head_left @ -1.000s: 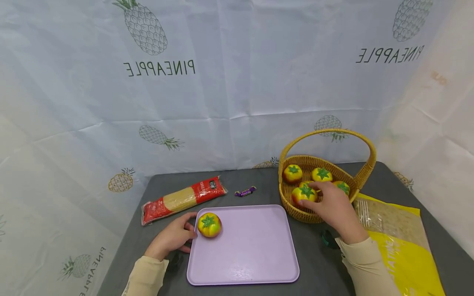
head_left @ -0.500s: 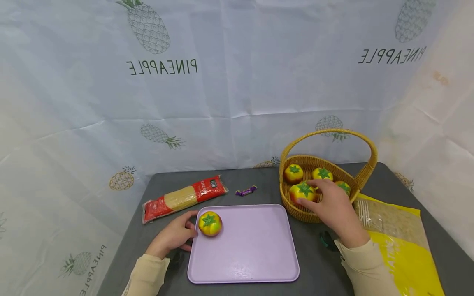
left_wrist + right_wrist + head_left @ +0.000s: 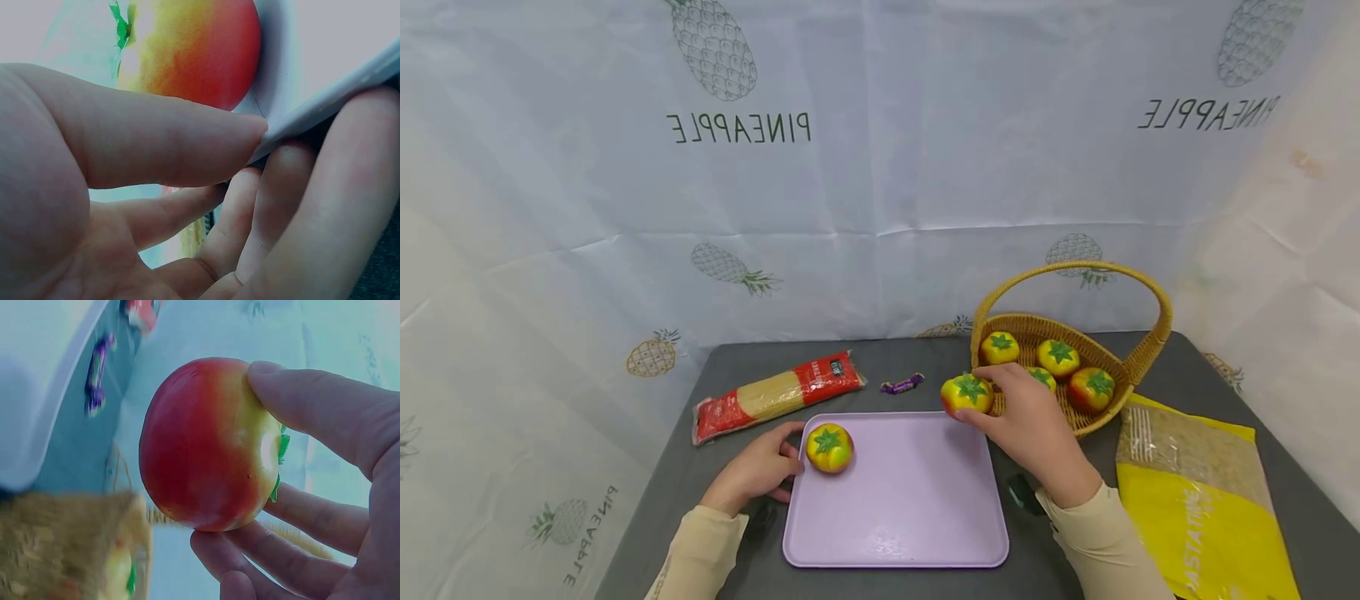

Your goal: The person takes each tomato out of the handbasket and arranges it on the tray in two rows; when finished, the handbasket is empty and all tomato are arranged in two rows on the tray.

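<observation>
On backdrop (image 3: 910, 183), mirrored "PINEAPPLE" (image 3: 739, 128), "PASTATIME" pkg (image 3: 1217, 525), R hand (image 3: 1033, 425) w/ fruit (image 3: 966, 394)

We see a pale, creased cloth (image 3: 895, 179) printed with pineapples and mirrored lettering (image 3: 739, 128) rising behind the back edge of the dark grey table (image 3: 670, 500). Past its right edge, we notice the fabric looks warmer-toned.

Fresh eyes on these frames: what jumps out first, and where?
Probably the red-and-yellow fruit held in the right hand, by the tray's far right corner in the head view. Next, the tall-handled wicker basket at the back right, with four similar fruits showing in it. Then the lilac tray, front and centre, its left edge pinched by the left hand.
</observation>
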{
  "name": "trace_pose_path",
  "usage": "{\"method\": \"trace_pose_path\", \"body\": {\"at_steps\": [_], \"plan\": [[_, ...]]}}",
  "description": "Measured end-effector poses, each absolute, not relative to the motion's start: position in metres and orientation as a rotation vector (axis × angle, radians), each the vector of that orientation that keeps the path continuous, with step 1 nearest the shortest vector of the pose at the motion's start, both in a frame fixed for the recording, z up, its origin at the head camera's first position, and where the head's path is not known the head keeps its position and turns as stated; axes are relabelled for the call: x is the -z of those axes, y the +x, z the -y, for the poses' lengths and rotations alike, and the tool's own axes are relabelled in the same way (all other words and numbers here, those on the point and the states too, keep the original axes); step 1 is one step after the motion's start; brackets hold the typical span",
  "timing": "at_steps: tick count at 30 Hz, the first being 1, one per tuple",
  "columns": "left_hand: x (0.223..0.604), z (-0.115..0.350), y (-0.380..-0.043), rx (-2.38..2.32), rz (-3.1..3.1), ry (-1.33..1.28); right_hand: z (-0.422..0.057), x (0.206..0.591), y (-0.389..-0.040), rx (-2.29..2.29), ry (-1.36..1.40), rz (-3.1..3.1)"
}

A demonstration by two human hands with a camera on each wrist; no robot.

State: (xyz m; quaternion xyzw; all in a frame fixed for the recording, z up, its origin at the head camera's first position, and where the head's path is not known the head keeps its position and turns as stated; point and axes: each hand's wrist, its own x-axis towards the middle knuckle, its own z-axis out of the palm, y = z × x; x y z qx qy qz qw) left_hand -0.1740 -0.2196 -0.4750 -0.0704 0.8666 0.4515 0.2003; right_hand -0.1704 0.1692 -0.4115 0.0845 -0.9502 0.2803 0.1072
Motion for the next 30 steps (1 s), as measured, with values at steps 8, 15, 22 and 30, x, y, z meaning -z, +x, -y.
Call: {"method": "trace_pose_path", "body": {"at_steps": [8, 15, 22, 30], "plan": [[0.475, 0.220, -0.175, -1.258, -2.426, -0.191, -0.134, 0.420, -0.170, -0.857, 0.303, 2.818], [0.474, 0.221, -0.173, -1.279, -2.420, -0.178, -0.105, 0.436, -0.168, -0.863, 0.355, 2.879], [0.474, 0.221, -0.174, -1.274, -2.420, -0.171, -0.086, 0.452, -0.167, -0.834, 0.446, 2.918], [0.474, 0.221, -0.174, -1.273, -2.421, -0.172, -0.077, 0.463, -0.165, -0.805, 0.522, 2.924]]}}
